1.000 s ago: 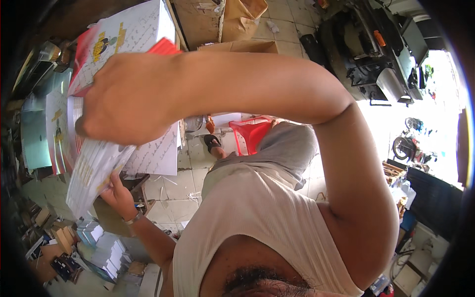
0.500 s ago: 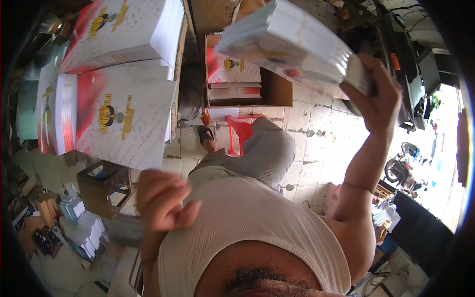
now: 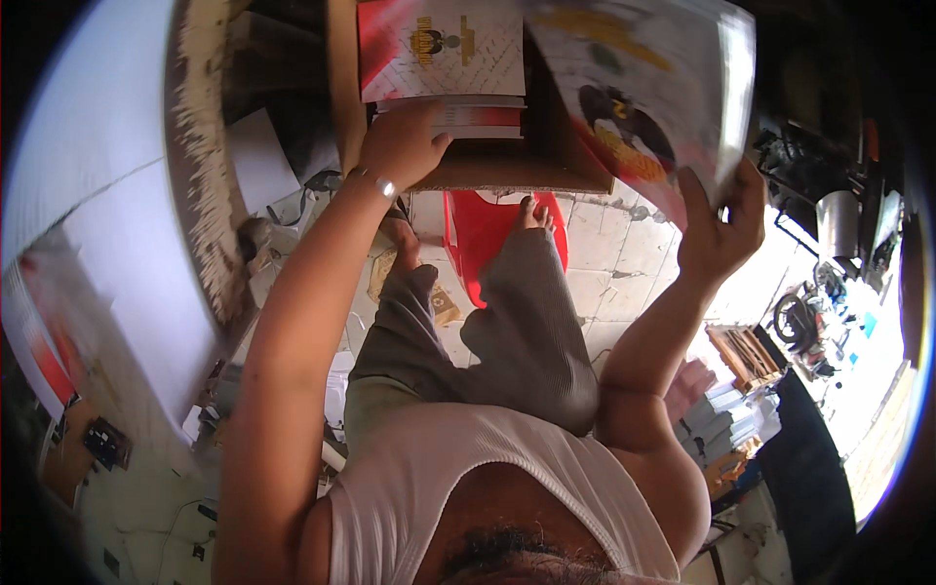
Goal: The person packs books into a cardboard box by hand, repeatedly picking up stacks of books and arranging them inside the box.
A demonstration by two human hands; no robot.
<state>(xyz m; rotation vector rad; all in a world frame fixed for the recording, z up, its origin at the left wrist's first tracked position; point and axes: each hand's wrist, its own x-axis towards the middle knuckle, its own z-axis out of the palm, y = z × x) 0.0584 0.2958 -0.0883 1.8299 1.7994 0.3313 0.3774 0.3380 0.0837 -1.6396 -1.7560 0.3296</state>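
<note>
My right hand grips a stack of glossy white-and-red books by its near right edge, tilted over the right part of a cardboard box. A dark round emblem shows on the cover facing me. My left hand reaches over the box's left side with its thumb apart, touching books stacked with their edges toward me. Its fingertips are partly hidden. Beyond it, another white-and-red book lies face up inside the box.
A red plastic stool stands below the box, between my legs. Close on the left is a worn board edge beside large white sheets or books. Bundles of paper and a motorcycle are on the right.
My view has shifted closer to the box. My left hand has gone from near my chest into the box. The right hand's book stack has turned cover toward me and come over the box.
</note>
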